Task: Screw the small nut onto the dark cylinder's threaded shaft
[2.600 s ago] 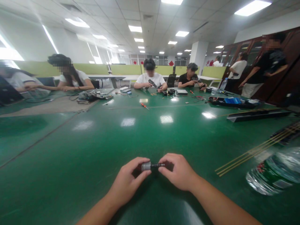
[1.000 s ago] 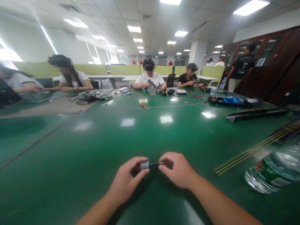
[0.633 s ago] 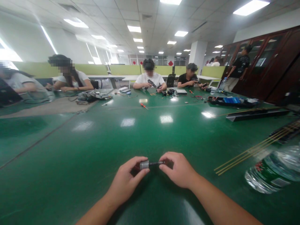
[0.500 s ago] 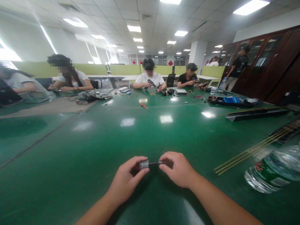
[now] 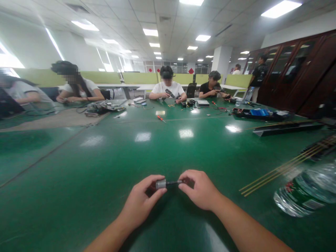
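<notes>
Low in the middle of the head view, a small silver metal cylinder (image 5: 161,184) with a thin dark shaft (image 5: 173,182) lies level above the green table (image 5: 110,154). Thumb and fingers of my left hand (image 5: 143,201) grip the cylinder from the left side. My right hand (image 5: 201,190) pinches the far end of the shaft between thumb and index finger. The shaft's tip is partly hidden by those fingers.
At right stand a large water bottle (image 5: 301,192), thin brass rods (image 5: 273,171) and a dark metal channel (image 5: 288,128). A red screwdriver (image 5: 160,118) lies mid-table. Across the table, several people sit among tools, electronic parts and a black tray (image 5: 252,114).
My hands and the metal part have barely moved. At the back right, the standing person has shifted left along the cabinets.
</notes>
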The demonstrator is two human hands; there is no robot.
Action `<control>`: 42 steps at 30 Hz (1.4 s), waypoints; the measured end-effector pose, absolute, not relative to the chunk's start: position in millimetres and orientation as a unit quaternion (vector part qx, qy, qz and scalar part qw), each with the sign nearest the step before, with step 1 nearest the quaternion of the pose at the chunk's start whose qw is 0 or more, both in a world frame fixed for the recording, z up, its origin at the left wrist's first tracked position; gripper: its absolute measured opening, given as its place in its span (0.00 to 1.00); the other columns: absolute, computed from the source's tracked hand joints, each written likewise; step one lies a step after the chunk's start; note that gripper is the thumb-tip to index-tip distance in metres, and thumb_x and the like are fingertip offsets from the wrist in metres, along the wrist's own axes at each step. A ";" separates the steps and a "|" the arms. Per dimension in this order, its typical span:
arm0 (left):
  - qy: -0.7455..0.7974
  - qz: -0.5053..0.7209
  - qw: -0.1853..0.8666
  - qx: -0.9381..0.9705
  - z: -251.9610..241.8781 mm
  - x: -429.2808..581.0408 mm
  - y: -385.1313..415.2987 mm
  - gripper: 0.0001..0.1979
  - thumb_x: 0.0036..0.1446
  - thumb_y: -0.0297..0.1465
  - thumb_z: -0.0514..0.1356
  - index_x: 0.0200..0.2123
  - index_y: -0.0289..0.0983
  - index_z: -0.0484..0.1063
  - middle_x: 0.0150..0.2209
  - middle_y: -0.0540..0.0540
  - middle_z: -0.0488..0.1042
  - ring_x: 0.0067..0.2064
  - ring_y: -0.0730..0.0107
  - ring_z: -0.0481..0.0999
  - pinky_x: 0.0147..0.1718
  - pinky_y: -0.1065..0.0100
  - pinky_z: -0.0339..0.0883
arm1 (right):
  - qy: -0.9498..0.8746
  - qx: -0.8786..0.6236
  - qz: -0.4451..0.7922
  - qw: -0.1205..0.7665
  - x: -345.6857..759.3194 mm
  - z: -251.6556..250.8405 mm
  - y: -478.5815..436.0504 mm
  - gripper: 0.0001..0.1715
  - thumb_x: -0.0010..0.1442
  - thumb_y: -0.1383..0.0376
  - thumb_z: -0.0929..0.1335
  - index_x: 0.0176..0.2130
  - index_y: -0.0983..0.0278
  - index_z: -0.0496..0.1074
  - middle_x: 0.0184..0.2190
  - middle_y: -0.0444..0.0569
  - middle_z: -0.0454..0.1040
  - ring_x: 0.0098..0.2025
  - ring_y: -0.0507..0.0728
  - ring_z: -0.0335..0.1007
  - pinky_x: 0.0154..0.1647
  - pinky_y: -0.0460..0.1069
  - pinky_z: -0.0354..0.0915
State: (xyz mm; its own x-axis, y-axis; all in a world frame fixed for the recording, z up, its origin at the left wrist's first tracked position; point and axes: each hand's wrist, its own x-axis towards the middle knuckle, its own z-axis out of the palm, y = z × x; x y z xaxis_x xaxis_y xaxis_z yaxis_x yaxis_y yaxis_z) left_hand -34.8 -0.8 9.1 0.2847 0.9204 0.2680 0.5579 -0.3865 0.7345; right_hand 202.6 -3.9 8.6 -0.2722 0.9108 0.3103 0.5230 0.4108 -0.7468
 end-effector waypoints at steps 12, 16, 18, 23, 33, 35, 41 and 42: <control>0.487 0.344 0.264 0.758 12.5 -34.3 -0.8 0.14 0.58 0.38 0.62 0.46 0.40 0.76 0.42 0.45 0.80 0.40 0.62 0.79 0.43 0.64 0.73 | -0.757 -0.475 0.256 0.367 202.6 11.2 -4.4 0.03 0.57 0.68 0.71 0.35 0.62 0.77 0.30 0.44 0.77 0.33 0.53 0.72 0.36 0.47 0.62; 0.485 0.349 0.254 0.761 10.9 -35.6 -0.4 0.15 0.58 0.39 0.62 0.46 0.40 0.76 0.43 0.45 0.80 0.42 0.61 0.79 0.44 0.63 0.74 | -0.757 -0.477 0.258 0.365 202.9 10.1 -4.4 0.03 0.57 0.68 0.71 0.35 0.62 0.76 0.30 0.43 0.77 0.32 0.53 0.71 0.36 0.47 0.62; 0.486 0.349 0.253 0.761 10.4 -36.3 0.2 0.15 0.58 0.39 0.62 0.46 0.41 0.76 0.43 0.45 0.80 0.43 0.61 0.79 0.45 0.62 0.73 | -0.756 -0.480 0.256 0.365 202.9 9.9 -4.2 0.03 0.57 0.67 0.71 0.35 0.62 0.76 0.30 0.43 0.76 0.32 0.53 0.71 0.35 0.47 0.62; 0.488 0.354 0.249 0.758 12.4 -35.8 0.8 0.13 0.58 0.38 0.63 0.46 0.41 0.76 0.44 0.45 0.80 0.44 0.61 0.79 0.47 0.62 0.73 | -0.754 -0.480 0.255 0.369 202.7 10.1 -3.8 0.03 0.57 0.68 0.70 0.35 0.61 0.76 0.30 0.43 0.77 0.32 0.53 0.71 0.35 0.46 0.62; 0.485 0.356 0.234 0.764 12.3 -37.3 2.5 0.14 0.58 0.38 0.62 0.46 0.41 0.76 0.45 0.44 0.80 0.46 0.59 0.79 0.48 0.60 0.74 | -0.750 -0.491 0.255 0.362 203.5 9.1 -2.9 0.03 0.57 0.68 0.70 0.35 0.61 0.76 0.29 0.43 0.77 0.32 0.53 0.72 0.35 0.47 0.62; 0.486 0.352 0.230 0.766 12.1 -38.1 2.7 0.13 0.58 0.38 0.62 0.46 0.41 0.76 0.44 0.46 0.80 0.46 0.59 0.79 0.49 0.61 0.73 | -0.750 -0.492 0.252 0.363 203.7 8.7 -2.8 0.03 0.57 0.68 0.70 0.35 0.61 0.76 0.29 0.43 0.77 0.32 0.53 0.72 0.35 0.47 0.62; 0.501 0.352 0.224 0.758 10.7 -40.4 5.6 0.14 0.59 0.40 0.62 0.46 0.42 0.75 0.46 0.47 0.79 0.48 0.59 0.78 0.51 0.60 0.71 | -0.748 -0.490 0.254 0.369 204.2 9.0 -3.5 0.04 0.56 0.68 0.71 0.35 0.61 0.76 0.29 0.43 0.77 0.32 0.53 0.72 0.35 0.46 0.62; 0.505 0.353 0.226 0.754 10.1 -40.7 6.4 0.14 0.59 0.40 0.62 0.46 0.43 0.75 0.46 0.47 0.79 0.48 0.60 0.77 0.52 0.59 0.70 | -0.748 -0.488 0.256 0.370 204.1 9.3 -3.7 0.04 0.56 0.68 0.70 0.35 0.62 0.76 0.30 0.42 0.77 0.32 0.52 0.72 0.35 0.46 0.62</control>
